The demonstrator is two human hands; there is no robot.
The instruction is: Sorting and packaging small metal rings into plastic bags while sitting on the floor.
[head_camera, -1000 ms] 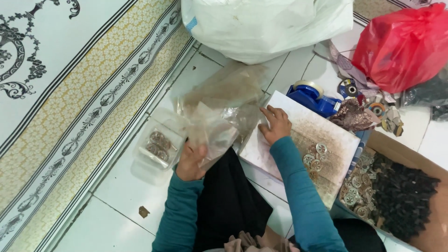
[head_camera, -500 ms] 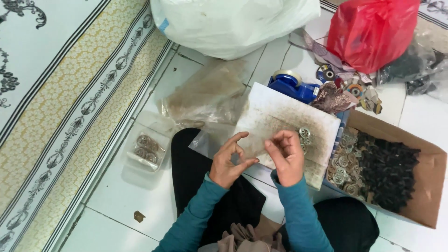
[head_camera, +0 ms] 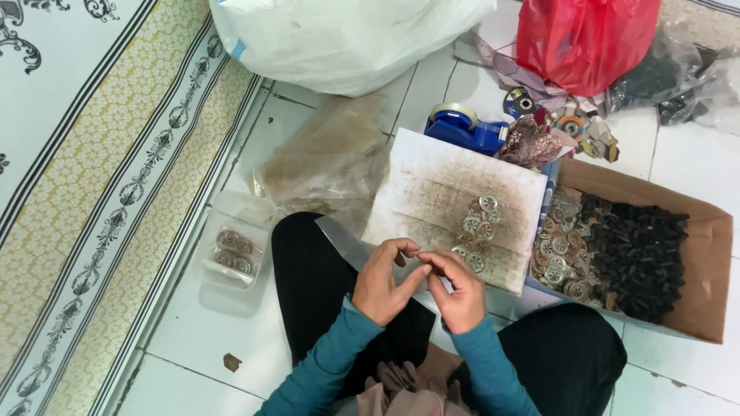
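Note:
I sit on a tiled floor with my hands together over my lap. My left hand [head_camera: 383, 283] and my right hand [head_camera: 460, 291] meet at the fingertips and pinch the edge of a small clear plastic bag [head_camera: 341, 240] that trails left over my knee. What lies between the fingertips is too small to make out. Just beyond my hands a stained white board [head_camera: 432, 192] carries several round metal discs [head_camera: 478, 223].
An open cardboard box [head_camera: 705, 231] at the right holds more discs [head_camera: 559, 258] and black pieces [head_camera: 636, 250]. Behind the board are a blue tape dispenser [head_camera: 462, 129], a red bag [head_camera: 586, 38] and a white sack [head_camera: 347, 38]. At the left are crumpled clear bags [head_camera: 324, 154], a clear tub [head_camera: 231, 250] and a patterned mat [head_camera: 92, 169].
My left hand let go of the crumpled bags and my right hand came off the board. Both drew back over my lap and closed fingertip to fingertip on the small bag.

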